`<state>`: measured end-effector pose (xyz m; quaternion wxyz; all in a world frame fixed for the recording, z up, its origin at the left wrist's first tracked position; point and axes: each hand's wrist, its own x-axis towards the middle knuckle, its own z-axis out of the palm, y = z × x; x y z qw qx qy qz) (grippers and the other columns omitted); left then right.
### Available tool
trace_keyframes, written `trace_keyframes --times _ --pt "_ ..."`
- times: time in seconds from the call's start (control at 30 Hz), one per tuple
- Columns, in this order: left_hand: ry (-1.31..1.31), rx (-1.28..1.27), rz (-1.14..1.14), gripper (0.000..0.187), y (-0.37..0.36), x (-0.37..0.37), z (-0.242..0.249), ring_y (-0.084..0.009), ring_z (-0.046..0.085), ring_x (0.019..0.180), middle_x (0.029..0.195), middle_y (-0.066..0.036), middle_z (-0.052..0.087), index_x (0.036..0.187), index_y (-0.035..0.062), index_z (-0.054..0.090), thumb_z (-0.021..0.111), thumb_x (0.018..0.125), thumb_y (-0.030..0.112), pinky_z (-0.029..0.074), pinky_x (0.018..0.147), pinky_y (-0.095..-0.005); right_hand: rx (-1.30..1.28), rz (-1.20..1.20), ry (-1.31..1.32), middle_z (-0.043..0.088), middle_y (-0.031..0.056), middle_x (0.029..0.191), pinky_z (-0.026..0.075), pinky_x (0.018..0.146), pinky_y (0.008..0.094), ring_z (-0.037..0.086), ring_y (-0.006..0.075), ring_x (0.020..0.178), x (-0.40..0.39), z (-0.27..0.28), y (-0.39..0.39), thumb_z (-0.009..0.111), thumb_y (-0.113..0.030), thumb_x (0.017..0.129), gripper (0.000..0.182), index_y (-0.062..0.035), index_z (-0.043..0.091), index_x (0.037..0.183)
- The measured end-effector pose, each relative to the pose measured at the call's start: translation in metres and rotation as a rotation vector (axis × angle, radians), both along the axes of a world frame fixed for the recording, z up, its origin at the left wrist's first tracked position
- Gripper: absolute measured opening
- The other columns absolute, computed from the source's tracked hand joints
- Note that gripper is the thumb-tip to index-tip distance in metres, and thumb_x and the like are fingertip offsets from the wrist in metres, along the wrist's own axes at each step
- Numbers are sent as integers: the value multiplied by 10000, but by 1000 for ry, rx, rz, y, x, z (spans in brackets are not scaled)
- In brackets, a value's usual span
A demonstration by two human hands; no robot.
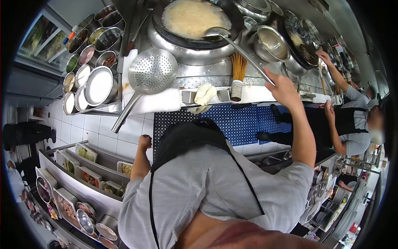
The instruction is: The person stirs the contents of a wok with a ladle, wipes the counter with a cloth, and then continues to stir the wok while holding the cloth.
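My right hand (284, 88) is wrapped round the long handle of a metal ladle (248, 58). The ladle's bowl rests at the near right edge of a large wok (159, 23) full of pale, frothy, bubbling liquid (195, 18). Down at my side, away from the stove, hangs my left hand (144, 142), its fingers curled closed with nothing visible in them. A perforated skimmer (152, 71) lies left of the wok, its handle jutting over the counter's edge. Between the wok and the counter edge stands a bamboo brush (239, 72), near a crumpled pale cloth (205, 93).
Seasoning bowls (99, 85) crowd a rack at left. A steel bowl (271, 43) sits right of the wok. A co-worker (348, 124) stands at right, with another person's arm (338, 74) reaching to a second wok. Behind me is a counter with food trays (89, 176).
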<state>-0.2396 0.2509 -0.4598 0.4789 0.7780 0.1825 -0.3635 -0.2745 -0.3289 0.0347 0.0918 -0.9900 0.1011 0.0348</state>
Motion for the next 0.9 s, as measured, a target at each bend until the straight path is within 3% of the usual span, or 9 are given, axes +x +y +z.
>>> trace_keyframes --times 0.07,0.17,0.27,0.3,0.4,0.6,0.7,0.9 --pt "-211 1 -282 159 18 7 -51 -180 577 502 684 -85 599 890 -34 667 552 825 53 448 393 -309 -64 37 -59 667 279 1008 482 844 491 641 437 946 14 -28 -2 634 -156 887 543 -72 511 1409" --pt "74 -6 53 330 -28 17 34 -155 581 550 725 -51 604 1162 -3 615 533 849 61 489 469 -303 -100 -19 7 658 278 1067 476 884 519 630 453 993 42 -44 11 608 -144 899 547 -60 473 1422" --pt "-2 34 98 348 -39 17 43 -181 618 555 753 -87 637 1144 -43 654 569 823 62 504 442 -301 -68 -36 -24 656 316 1011 488 885 541 642 447 1004 72 -69 13 592 -126 892 502 -28 476 1371" --pt "19 32 99 425 -39 17 44 -177 610 555 745 -89 633 1238 -44 613 565 830 65 507 451 -303 -44 -58 -10 658 316 1016 493 885 542 642 453 1006 81 -71 17 587 -126 894 482 -20 483 1352" --pt "41 4 138 425 -38 5 49 -174 602 554 754 -93 636 1240 -46 612 559 832 61 495 447 -299 4 -84 -9 663 313 1030 502 892 541 641 465 1014 111 -81 23 576 -121 896 428 9 497 1295" --pt "109 -21 302 237 -23 -43 51 -161 545 486 643 -54 560 1036 -19 657 536 842 43 417 397 -298 37 -64 -83 667 317 1033 517 911 519 647 472 1018 166 -108 33 585 -79 850 389 69 496 1199" --pt "73 50 199 132 -17 -63 63 -156 514 458 601 -44 519 902 5 633 519 847 42 397 386 -300 66 -61 -153 668 323 1021 524 906 511 652 479 1005 193 -126 33 594 -72 825 401 82 502 1183" --pt "-39 47 144 142 -12 -87 80 -182 493 436 565 -65 513 738 9 581 505 842 70 379 388 -329 77 -9 -183 675 311 1003 534 909 490 663 460 989 207 -126 46 619 -92 802 400 97 519 1139"
